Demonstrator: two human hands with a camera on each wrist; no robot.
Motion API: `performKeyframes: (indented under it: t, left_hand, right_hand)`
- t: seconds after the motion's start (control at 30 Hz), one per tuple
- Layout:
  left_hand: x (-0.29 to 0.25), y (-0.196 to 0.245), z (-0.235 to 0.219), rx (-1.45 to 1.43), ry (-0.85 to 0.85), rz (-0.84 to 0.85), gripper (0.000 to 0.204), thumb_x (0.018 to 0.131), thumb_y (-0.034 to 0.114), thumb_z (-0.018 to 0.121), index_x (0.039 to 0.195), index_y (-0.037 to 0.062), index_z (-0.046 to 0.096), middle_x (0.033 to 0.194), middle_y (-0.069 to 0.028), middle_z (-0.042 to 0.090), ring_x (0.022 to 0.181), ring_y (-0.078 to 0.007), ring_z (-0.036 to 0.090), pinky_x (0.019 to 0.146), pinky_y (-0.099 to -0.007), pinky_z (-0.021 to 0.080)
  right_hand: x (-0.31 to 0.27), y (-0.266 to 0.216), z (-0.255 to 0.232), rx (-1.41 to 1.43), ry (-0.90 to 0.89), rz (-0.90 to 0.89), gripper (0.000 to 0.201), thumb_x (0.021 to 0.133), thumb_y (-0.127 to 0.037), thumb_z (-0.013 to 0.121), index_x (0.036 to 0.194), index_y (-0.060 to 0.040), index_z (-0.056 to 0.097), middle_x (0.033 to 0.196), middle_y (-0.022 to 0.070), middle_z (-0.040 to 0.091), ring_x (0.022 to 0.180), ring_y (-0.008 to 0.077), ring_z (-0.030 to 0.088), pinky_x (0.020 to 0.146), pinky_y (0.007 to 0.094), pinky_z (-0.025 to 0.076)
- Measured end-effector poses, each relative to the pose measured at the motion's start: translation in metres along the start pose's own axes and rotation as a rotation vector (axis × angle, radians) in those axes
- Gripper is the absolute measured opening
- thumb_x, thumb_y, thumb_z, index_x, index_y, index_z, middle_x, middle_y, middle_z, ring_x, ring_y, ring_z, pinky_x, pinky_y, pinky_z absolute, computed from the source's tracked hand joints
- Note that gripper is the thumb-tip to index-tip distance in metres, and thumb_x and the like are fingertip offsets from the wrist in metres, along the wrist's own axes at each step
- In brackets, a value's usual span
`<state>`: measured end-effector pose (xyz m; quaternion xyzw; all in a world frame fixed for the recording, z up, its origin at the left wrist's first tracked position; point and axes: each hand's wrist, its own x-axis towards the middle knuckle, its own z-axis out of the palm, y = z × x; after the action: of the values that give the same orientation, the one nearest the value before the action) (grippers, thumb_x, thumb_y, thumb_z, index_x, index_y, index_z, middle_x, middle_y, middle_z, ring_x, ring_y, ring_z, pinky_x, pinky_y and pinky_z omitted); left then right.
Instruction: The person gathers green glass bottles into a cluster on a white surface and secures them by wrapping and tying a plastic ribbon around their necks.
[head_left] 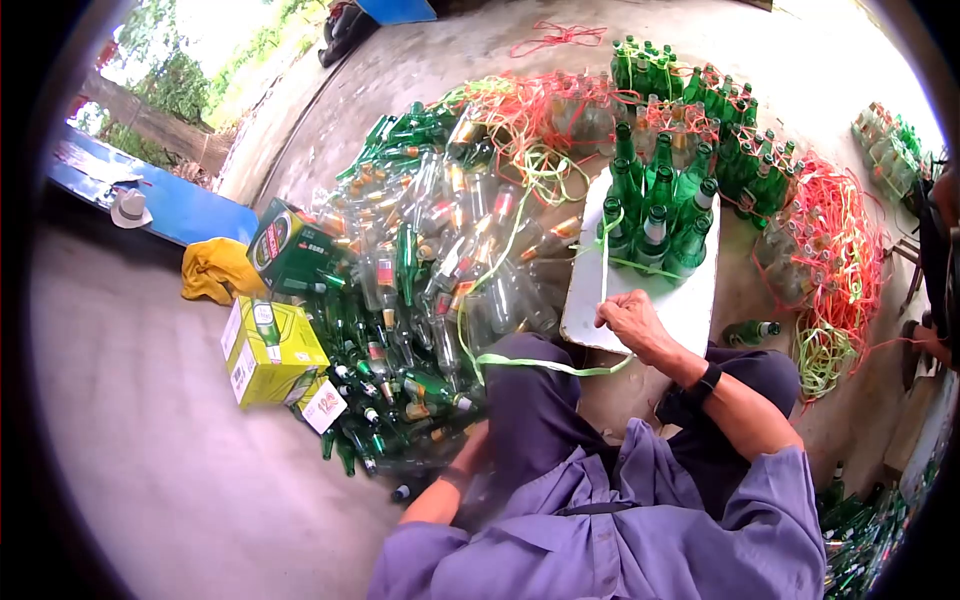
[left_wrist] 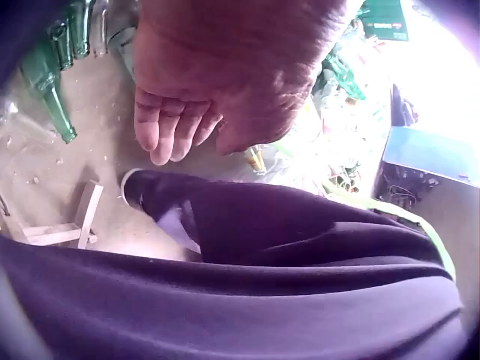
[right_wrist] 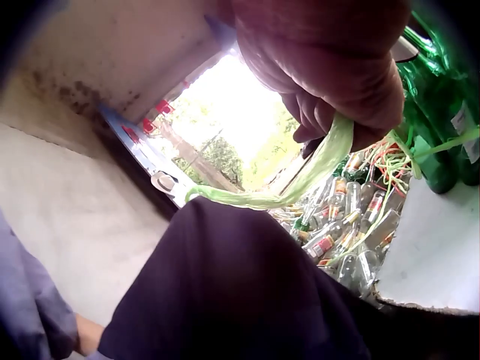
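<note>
The right hand [head_left: 640, 325] was found gripping a pale green strip [right_wrist: 330, 157]; the left hand [left_wrist: 217, 82], fingers loosely extended, appeared to hold nothing. Green bottles [head_left: 655, 230], with similar strip across their lower part, stood grouped upright on a white surface [head_left: 590, 315] right of frame centre. In this inspector's judgement, sound binding called for even tension and a level strip, the left hand bracing the group against tipping. The concrete floor [head_left: 130, 400] carried loose bottles [head_left: 385, 270] left of centre and a red tangle [head_left: 835, 240] at right; trees [head_left: 175, 80] showed upper left.
</note>
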<state>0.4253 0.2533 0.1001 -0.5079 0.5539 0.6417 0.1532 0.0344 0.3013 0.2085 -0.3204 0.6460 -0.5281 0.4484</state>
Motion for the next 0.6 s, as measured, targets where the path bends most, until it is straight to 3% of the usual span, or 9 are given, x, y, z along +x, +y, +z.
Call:
performKeyframes:
  t: [0.13, 0.3, 0.37, 0.47, 0.53, 0.6]
  left_hand:
    - [0.006, 0.002, -0.001, -0.003, -0.052, 0.006, 0.052, 0.068, 0.0, 0.057, 0.12, 0.0048, 0.061, 0.149, -0.0172, 0.041, 0.083, -0.0319, 0.066, 0.06, -0.0375, 0.052]
    - [0.015, 0.035, 0.01, 0.053, 0.02, 0.132, 0.051, 0.069, 0.0, 0.057, 0.119, 0.0048, 0.061, 0.149, -0.0174, 0.041, 0.083, -0.0319, 0.066, 0.06, -0.0374, 0.052]
    - [0.02, 0.064, 0.013, 0.106, 0.063, 0.215, 0.051, 0.069, 0.0, 0.057, 0.119, 0.0048, 0.061, 0.149, -0.0175, 0.041, 0.083, -0.0319, 0.066, 0.06, -0.0373, 0.052]
    - [0.03, 0.118, 0.017, 0.207, 0.139, 0.371, 0.051, 0.069, 0.0, 0.057, 0.119, 0.0048, 0.061, 0.149, -0.0177, 0.041, 0.083, -0.032, 0.066, 0.06, -0.0373, 0.052]
    - [0.037, 0.157, 0.017, 0.27, 0.193, 0.462, 0.05, 0.069, 0.0, 0.057, 0.119, 0.0048, 0.061, 0.149, -0.0177, 0.041, 0.083, -0.032, 0.066, 0.06, -0.0372, 0.052]
    - [0.043, 0.194, 0.018, 0.339, 0.246, 0.536, 0.05, 0.069, 0.0, 0.057, 0.118, 0.0048, 0.061, 0.149, -0.0178, 0.04, 0.082, -0.032, 0.066, 0.06, -0.0372, 0.052]
  right_hand:
    - [0.0, 0.002, 0.003, -0.012, -0.006, 0.03, 0.029, 0.083, -0.016, 0.054, 0.066, 0.0039, 0.066, 0.049, -0.0016, 0.044, 0.046, 0.0073, 0.037, 0.043, 0.0296, 0.028]
    - [-0.001, -0.016, 0.0, -0.037, -0.077, 0.148, 0.031, 0.084, -0.02, 0.054, 0.071, 0.0052, 0.066, 0.053, 0.0049, 0.051, 0.051, 0.0116, 0.044, 0.048, 0.0308, 0.036]
    - [-0.005, -0.03, -0.003, -0.127, -0.086, 0.08, 0.035, 0.085, -0.023, 0.052, 0.073, 0.0067, 0.065, 0.058, 0.0092, 0.055, 0.055, 0.0146, 0.048, 0.053, 0.0306, 0.04]
    - [-0.006, -0.044, -0.007, -0.176, -0.114, 0.149, 0.037, 0.087, -0.024, 0.051, 0.075, 0.0074, 0.065, 0.062, 0.0134, 0.058, 0.059, 0.017, 0.051, 0.057, 0.0311, 0.042]
    - [-0.005, -0.055, -0.012, -0.241, -0.18, 0.029, 0.027, 0.089, -0.019, 0.05, 0.077, 0.0019, 0.063, 0.064, 0.0126, 0.055, 0.056, 0.0175, 0.049, 0.056, 0.0313, 0.042]
    - [-0.005, -0.052, -0.012, -0.21, -0.166, 0.074, 0.029, 0.09, -0.019, 0.05, 0.076, 0.0009, 0.064, 0.059, 0.0087, 0.049, 0.052, 0.0129, 0.044, 0.05, 0.03, 0.036]
